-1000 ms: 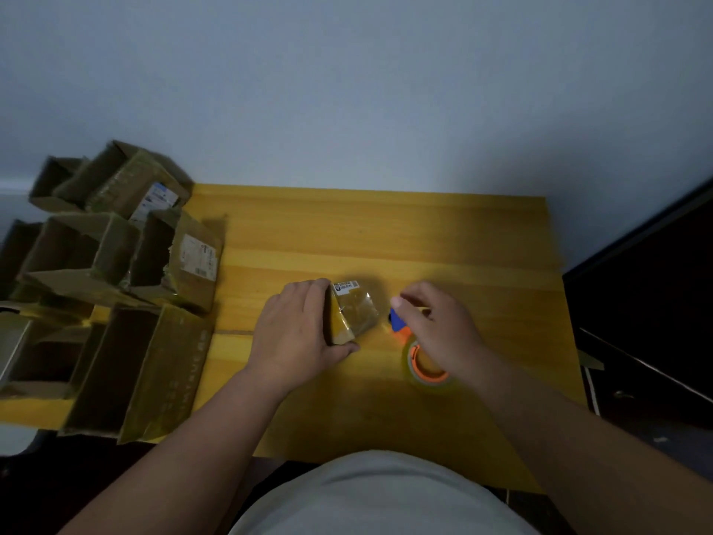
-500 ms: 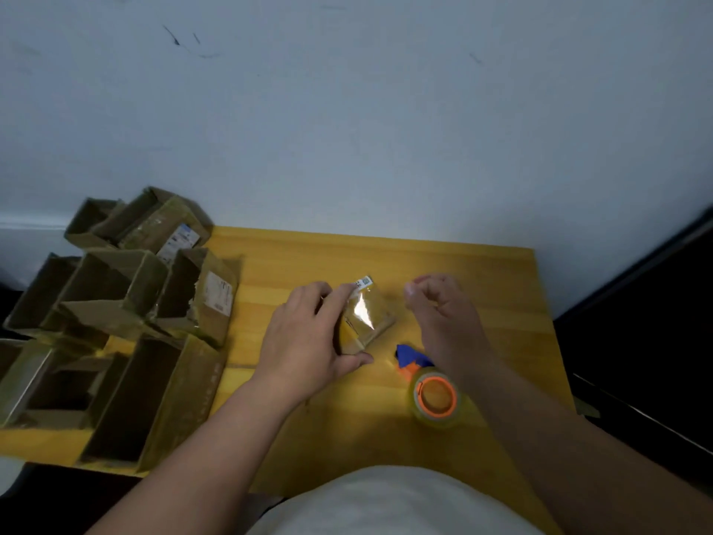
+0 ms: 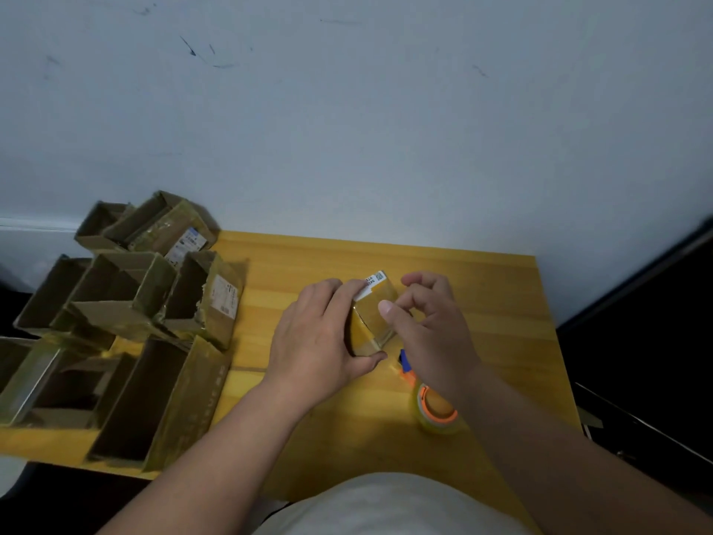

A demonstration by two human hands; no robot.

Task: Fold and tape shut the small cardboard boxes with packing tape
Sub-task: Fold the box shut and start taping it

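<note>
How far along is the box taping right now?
Done: the small box already looks wrapped in glossy tape. In hand: the left hand grips it while the right hand presses a thumb on its top. Left: the open boxes piled at the table's left; the tape roll lies idle.

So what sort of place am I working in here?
Probably a makeshift home packing spot: a small wooden table against a scuffed bare wall, open cardboard boxes heaped left, a tape roll nearby.
</note>
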